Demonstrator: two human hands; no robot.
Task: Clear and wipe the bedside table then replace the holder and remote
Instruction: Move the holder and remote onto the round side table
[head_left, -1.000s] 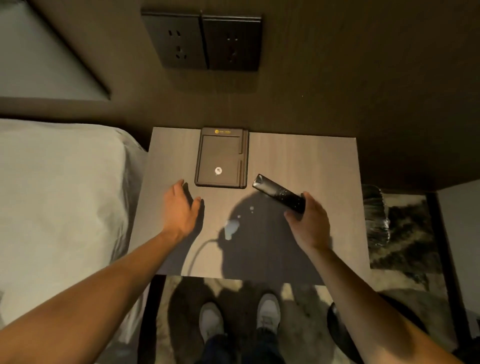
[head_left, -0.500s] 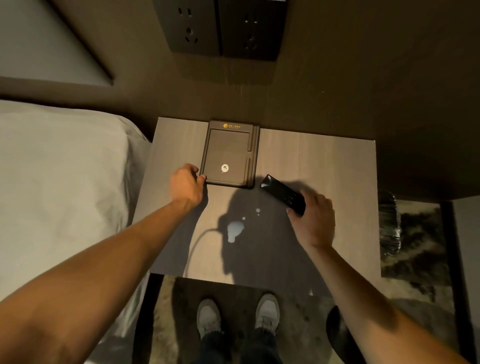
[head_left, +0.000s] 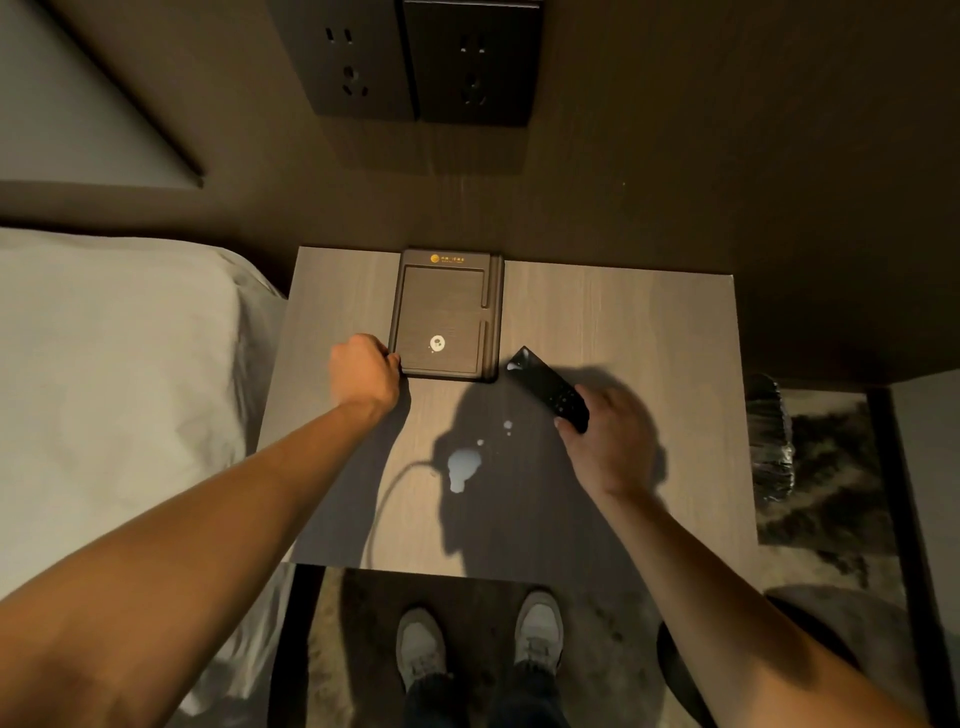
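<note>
Both hands at the bedside table, one on the holder, one on the remote.

The left hand (head_left: 363, 371) has its fingers curled onto the near-left corner of the dark holder (head_left: 447, 314), which lies at the table's (head_left: 623, 322) far edge. The right hand (head_left: 610, 441) grips the black remote (head_left: 545, 387) by its near end, just right of the holder. A pale spill (head_left: 462, 465) lies between the arms; a white spot (head_left: 437, 343) marks the holder.

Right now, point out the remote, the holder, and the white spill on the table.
remote (head_left: 545, 387): head view, middle of its black body.
holder (head_left: 441, 306): head view, centre of its recessed tray.
white spill (head_left: 462, 465): head view, middle of the largest puddle.
</note>
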